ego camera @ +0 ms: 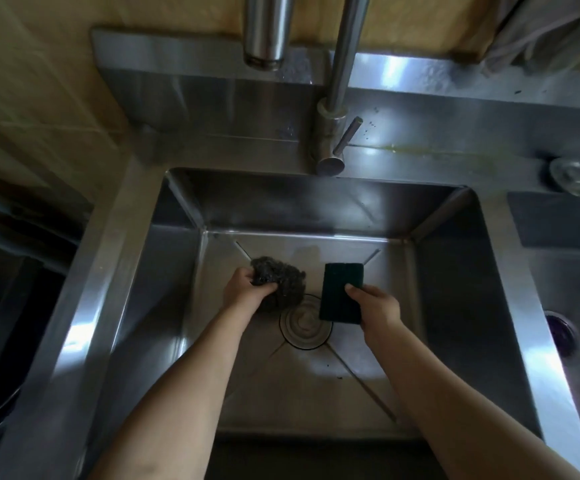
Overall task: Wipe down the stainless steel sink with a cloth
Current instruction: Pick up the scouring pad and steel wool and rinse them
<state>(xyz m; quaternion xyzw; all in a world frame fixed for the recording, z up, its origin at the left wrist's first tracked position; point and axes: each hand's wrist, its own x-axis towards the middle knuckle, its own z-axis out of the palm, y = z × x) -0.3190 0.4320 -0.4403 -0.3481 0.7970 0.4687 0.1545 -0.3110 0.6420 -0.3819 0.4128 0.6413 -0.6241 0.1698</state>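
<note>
Glossy brushed-steel sink (454, 271), coarse dark wire-wool scourer (281, 275), matt green rough scouring pad (340, 289).

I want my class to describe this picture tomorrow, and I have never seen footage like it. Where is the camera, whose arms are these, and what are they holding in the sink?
There is no machine here. A person wears one wide-angle camera on the head, so you look down along their own bare arms. Below is a stainless steel sink, with a round drain in its floor and a tap on the back ledge. The left hand grips a dark wad of steel wool, fingers curled round it. The right hand pinches a dark green scouring pad by its near end, close to the drain. A grey cloth hangs at the top right, untouched. I cannot tell whether either scrubber touches the sink floor.
</note>
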